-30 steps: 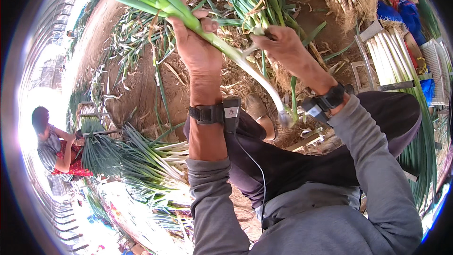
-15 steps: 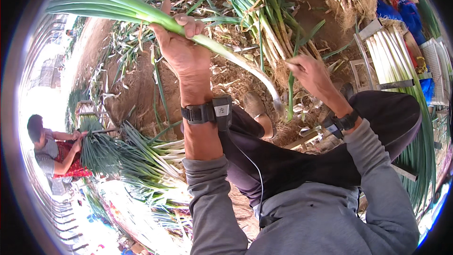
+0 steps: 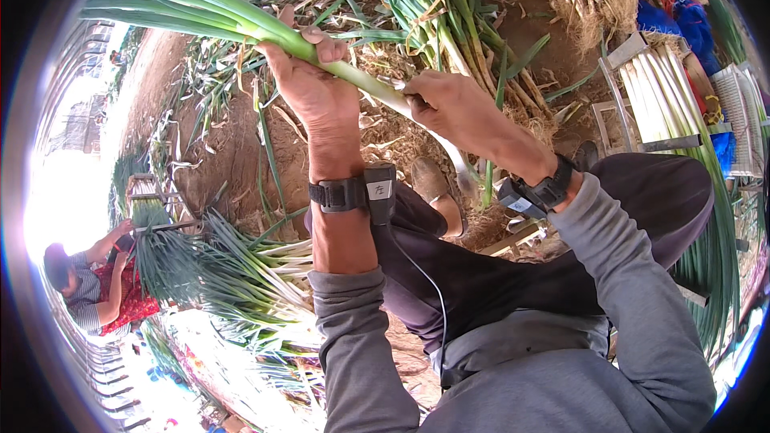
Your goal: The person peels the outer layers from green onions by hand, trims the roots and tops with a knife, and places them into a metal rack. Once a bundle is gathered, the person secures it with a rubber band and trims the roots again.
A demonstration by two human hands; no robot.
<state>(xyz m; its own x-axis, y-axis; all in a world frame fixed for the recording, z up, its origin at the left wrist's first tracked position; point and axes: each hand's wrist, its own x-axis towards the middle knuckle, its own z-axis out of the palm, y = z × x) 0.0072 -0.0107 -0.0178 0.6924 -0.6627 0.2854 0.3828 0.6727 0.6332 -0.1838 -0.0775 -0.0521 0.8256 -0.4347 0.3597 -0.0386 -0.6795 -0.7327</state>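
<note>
A long green onion (image 3: 362, 80) slants across the view, its green leaves at the upper left and its root end low near my shoe. My left hand (image 3: 313, 80) is wrapped around it where the leaves meet the pale stalk. Farther down, the fingers of my right hand (image 3: 449, 108) pinch at the white part of the stalk. That hand's fingertips are partly hidden, so whether they also grip a loose skin cannot be told. Below the right hand, the onion's white root end (image 3: 463, 170) hangs free.
A bundle of untrimmed green onions (image 3: 437, 12) lies ahead on soil strewn with peelings. At the right, cleaned white stalks (image 3: 659, 84) rest in a metal rack (image 3: 674, 143). More green onions (image 3: 257, 281) lie at the left, near a seated person (image 3: 104, 285) in a red apron.
My right hand has moved left and up onto the white stalk from beside it. My left hand keeps its hold almost unmoved. The other person leans lower.
</note>
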